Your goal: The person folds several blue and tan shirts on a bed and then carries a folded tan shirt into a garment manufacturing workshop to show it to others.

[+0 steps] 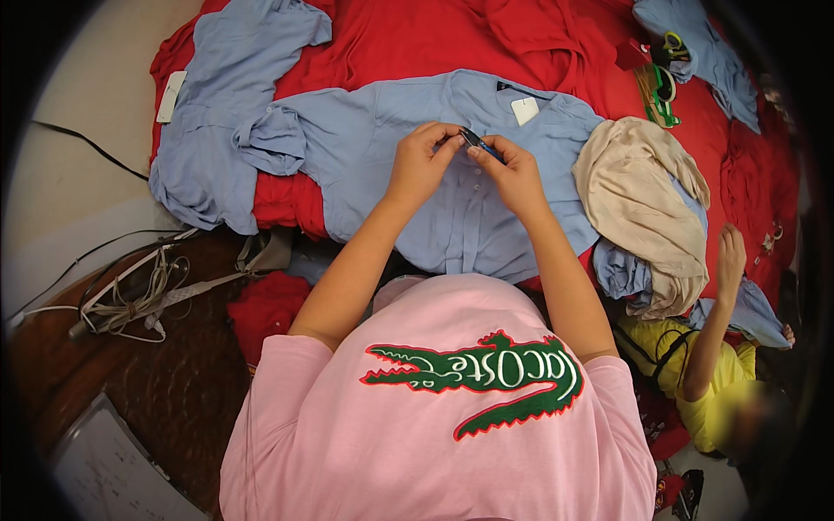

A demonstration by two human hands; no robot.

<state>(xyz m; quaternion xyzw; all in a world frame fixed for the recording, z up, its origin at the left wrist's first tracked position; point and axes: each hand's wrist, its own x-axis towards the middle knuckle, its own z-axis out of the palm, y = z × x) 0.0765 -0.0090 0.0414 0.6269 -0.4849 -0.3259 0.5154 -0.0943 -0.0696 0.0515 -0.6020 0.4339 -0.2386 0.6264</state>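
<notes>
Both bare forearms reach forward over the light blue shirt and angle inward, so that the hands meet above its upper middle, just below its neckline. The right hand grips a small dark cutting tool with a blue handle, held over the shirt, its tip toward the left hand. The left hand is bent in at the wrist, thumb and fingertips drawn together beside that tip; anything pinched there is too small to tell. A white tag lies at the shirt's neckline, a beige garment against its right side, and red cloth beneath it.
</notes>
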